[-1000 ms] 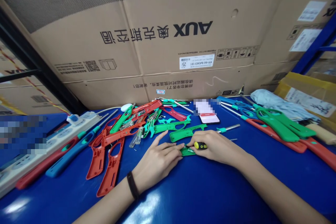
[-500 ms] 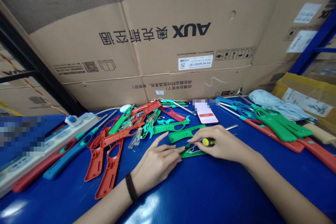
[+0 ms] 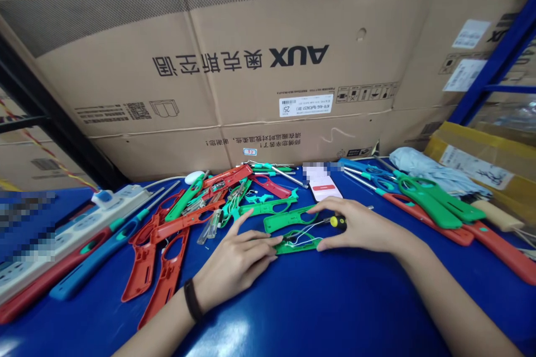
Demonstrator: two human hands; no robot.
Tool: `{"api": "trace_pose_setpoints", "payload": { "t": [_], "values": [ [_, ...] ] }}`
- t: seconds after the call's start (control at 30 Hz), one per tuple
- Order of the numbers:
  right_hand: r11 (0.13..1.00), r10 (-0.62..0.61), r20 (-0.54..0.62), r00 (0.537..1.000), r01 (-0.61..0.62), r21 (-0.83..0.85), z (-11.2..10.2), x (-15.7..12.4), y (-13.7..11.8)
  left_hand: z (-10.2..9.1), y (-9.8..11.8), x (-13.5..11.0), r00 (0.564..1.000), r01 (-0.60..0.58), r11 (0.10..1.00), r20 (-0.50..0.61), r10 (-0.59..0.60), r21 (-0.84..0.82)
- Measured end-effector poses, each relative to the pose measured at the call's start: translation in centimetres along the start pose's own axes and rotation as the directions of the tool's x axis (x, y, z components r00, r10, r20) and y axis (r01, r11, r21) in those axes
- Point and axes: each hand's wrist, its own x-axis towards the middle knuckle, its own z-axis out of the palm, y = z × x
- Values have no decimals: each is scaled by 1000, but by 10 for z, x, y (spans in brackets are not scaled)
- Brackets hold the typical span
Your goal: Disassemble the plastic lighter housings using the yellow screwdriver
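A green lighter half-shell [image 3: 299,246] with thin white wires across it lies on the blue table, its open side up. The fingertips of my left hand [image 3: 240,254] press on its left end, the index finger raised. My right hand [image 3: 355,226] curls around a small screwdriver [image 3: 337,222] with a yellow-and-black handle, its shaft pointing left over the shell. My right thumb is by the shell's right end. Just behind lies another green half-shell [image 3: 288,217], partly behind my right fingers. Several red half-shells [image 3: 173,268] lie to the left.
Left of them are a blue lighter [image 3: 90,268], a red lighter [image 3: 54,281] and a white power strip [image 3: 84,234]. A lit phone [image 3: 324,181] lies at the back. Whole green lighters [image 3: 435,206] lie at the right. A large cardboard box [image 3: 234,17] walls off the far side.
My right hand has opened out from its pinch over the shell, its thumb now lower, near the shell's right end. More of the white wires shows. The view has shifted slightly.
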Motion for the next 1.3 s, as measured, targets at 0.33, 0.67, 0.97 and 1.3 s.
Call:
{"api": "trace_pose_setpoints", "payload": {
  "t": [0.33,0.67,0.97,1.3],
  "values": [
    [997,39,70,997,-33,-72,3,2,7,-6,-4,-3,999,34,998,5,-34,-44],
    [998,36,17,999,-35,-47,-3,0,1,-9,-6,-3,997,79,993,8,-79,-87],
    [999,39,123,992,-42,16,-1,-3,2,-7,-9,-6,993,117,986,21,-115,-119],
    [996,-29,8,1000,30,-87,12,5,-6,-6,-8,-7,989,144,981,40,-140,-129]
  ]
}}
